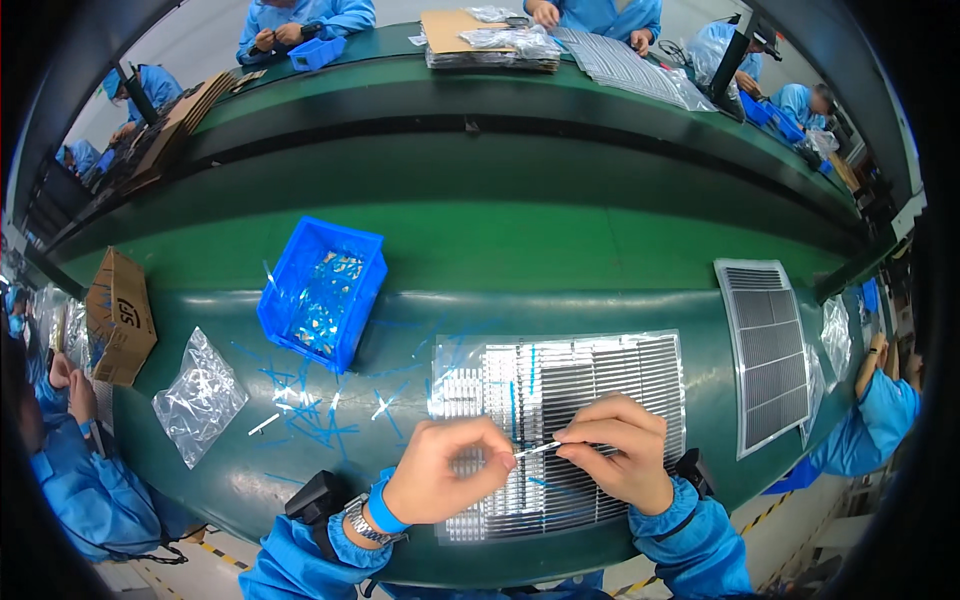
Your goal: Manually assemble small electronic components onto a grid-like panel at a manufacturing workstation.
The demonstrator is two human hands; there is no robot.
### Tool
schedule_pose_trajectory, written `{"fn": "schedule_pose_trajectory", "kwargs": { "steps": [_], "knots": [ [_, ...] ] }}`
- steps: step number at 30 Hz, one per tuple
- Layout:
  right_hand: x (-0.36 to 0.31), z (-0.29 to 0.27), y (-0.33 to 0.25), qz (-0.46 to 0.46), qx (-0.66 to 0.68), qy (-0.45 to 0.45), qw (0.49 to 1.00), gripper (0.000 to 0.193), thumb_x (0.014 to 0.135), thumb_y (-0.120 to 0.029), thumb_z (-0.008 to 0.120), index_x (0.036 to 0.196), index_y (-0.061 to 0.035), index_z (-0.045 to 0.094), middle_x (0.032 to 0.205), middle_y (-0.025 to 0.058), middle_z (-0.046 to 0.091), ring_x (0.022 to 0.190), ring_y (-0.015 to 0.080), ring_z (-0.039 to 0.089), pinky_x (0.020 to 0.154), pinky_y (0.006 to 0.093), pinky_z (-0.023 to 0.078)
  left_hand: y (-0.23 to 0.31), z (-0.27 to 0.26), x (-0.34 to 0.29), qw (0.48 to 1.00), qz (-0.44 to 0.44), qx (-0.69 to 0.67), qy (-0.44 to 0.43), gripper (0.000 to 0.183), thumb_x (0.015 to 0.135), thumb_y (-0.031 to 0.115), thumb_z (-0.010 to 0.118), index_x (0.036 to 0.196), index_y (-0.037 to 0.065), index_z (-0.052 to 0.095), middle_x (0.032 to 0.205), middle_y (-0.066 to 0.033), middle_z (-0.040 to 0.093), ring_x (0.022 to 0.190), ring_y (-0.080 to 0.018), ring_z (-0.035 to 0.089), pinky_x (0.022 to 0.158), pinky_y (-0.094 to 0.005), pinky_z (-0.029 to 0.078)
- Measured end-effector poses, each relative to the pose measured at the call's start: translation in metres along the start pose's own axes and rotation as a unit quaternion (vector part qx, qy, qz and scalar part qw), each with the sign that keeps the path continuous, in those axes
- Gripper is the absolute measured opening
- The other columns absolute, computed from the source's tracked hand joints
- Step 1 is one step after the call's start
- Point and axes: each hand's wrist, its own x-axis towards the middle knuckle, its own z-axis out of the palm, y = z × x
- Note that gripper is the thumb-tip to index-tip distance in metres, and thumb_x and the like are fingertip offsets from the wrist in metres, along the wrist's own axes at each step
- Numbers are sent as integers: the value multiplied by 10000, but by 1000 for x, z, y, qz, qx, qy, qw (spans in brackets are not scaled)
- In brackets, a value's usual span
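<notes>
Between my two hands a small, thin white strip [537, 450] is stretched, pinched at both ends. My left hand [447, 472] has thumb and forefinger closed on its left end. At the right end, my right hand [622, 452] pinches it with thumb and fingertips. Both hands hover over a clear sheet [610, 375] carrying rows of dark and white strips. Several narrow blue strips lie on this sheet. What is printed on the held strip is too small to make out.
A blue bin [368, 270] with small pieces inside stands at the back left. Blue strip scraps [318, 425] litter the mat beside a clear plastic bag [200, 395]. A cardboard box [122, 318] is far left, another striped sheet [768, 360] right. Co-workers sit around.
</notes>
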Motion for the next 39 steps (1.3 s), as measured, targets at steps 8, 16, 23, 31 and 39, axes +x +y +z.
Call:
{"fn": "schedule_pose_trajectory", "kwargs": {
  "steps": [8,16,23,31,39],
  "knots": [
    [4,2,-2,-12,-16,19,1000,203,737,-69,866,929,-102,810,860,36,703,700,171,633,595,294,511,-5,-1,1,999,-13,-24,-24,31,920,-51,653,905,-53,680,873,-101,726,835,-135,677,781,-286,547],
    [2,-9,-1,-32,-58,100,993,191,691,-14,861,862,-67,796,826,53,705,682,189,636,586,303,495,43,-17,-12,925,207,208,243,60,822,25,769,839,2,716,830,-125,734,758,-233,719,694,-328,560],
    [-6,-4,-5,18,-13,149,989,160,708,-2,857,845,-48,788,814,67,703,695,178,652,591,289,499,51,-77,-17,772,211,438,408,347,1043,214,485,1063,-54,705,1199,-234,689,1290,-420,542,1066,-494,418],
    [-31,-16,-33,36,-33,99,994,164,709,-22,869,848,-63,793,804,58,701,691,172,655,583,286,507,47,-79,-19,819,167,384,392,258,995,98,581,1188,-23,702,1283,-259,664,1298,-456,559,1119,-501,396],
    [-70,-2,-29,121,-22,-14,992,161,730,-51,872,873,-80,806,847,62,715,692,173,681,578,275,541,22,-51,-34,895,247,352,117,131,779,53,748,903,8,756,950,-135,761,993,-323,747,868,-411,591]
  ]
}}
